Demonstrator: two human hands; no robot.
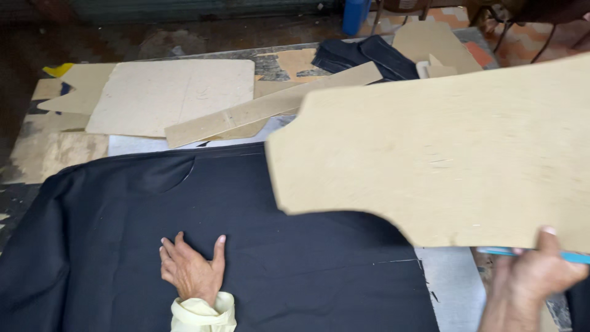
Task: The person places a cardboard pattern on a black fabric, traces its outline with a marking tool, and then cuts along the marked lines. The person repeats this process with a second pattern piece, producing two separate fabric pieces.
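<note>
The black fabric [215, 246] lies spread flat over the counter [452, 289], covering most of its near part, with a curved cut-out showing near its upper left edge and faint chalk-like lines near its right edge. The left hand [190, 267] rests palm down on the cloth, fingers spread apart and gripping nothing, pinning the cloth in place. The right hand [541, 270] is clamped on the lower edge of a large cardboard pattern template [442, 160], thumb on top, and it also seems to hold a thin light-blue tool [534, 253] against the underside; what kind of tool this is cannot be told. The template hangs tilted in the air above the right part of the cloth, not lying on it.

Judging from this, the laying-out of the cloth looks done, and the cloth looks smooth. The placing of this template on the cloth is not yet done, and no fresh outline around it shows.

Further back on the counter lie other pieces: a broad rectangular cardboard sheet [172, 95], a long cardboard strip [270, 107] lying slantwise, and a folded pile of dark cloth [362, 58]
</note>
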